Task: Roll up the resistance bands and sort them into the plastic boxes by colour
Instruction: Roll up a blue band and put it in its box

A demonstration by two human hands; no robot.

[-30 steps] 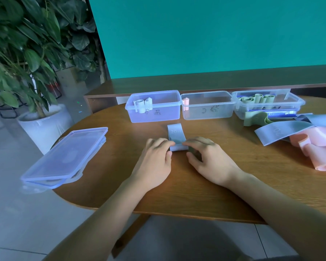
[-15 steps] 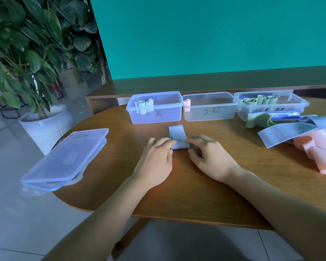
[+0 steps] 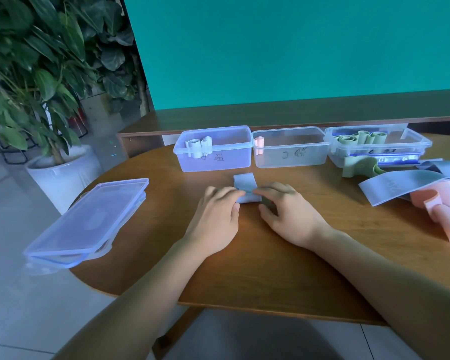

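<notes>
Head view: both my hands curl on a half-rolled blue band [image 3: 245, 187] at mid-frame.
My left hand [image 3: 216, 219] and right hand [image 3: 286, 216] pinch its roll on the desk [image 3: 244, 268], just below the blue box [image 3: 215, 149], clear box [image 3: 291, 148] and green box [image 3: 378, 146].

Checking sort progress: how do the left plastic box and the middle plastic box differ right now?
The left box looks blue-tinted; the middle box looks clear. The left box holds pale blue rolls at its left end; the middle box holds one pink roll at its left end. Both are lidless, marked in black, and standing in one row.
</notes>
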